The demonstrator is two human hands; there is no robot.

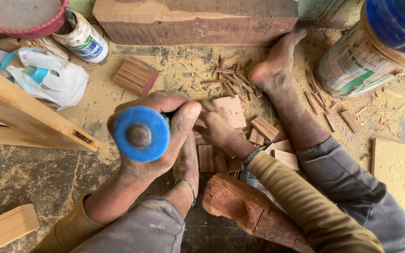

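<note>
In the head view, the left hand (165, 126) at centre frame is wrapped tight round a blue-handled chisel (141, 133), its blade hidden below, while the right hand (216, 127) pinches a small flat wood block (232, 110) just right of it. Thin split slivers (233, 80) at upper centre and stacked short pieces (263, 129) suggest much splitting is done, the block remaining. Room is tight: bare feet, a log (249, 211) below and a timber beam (195, 21) above hem it in.
</note>
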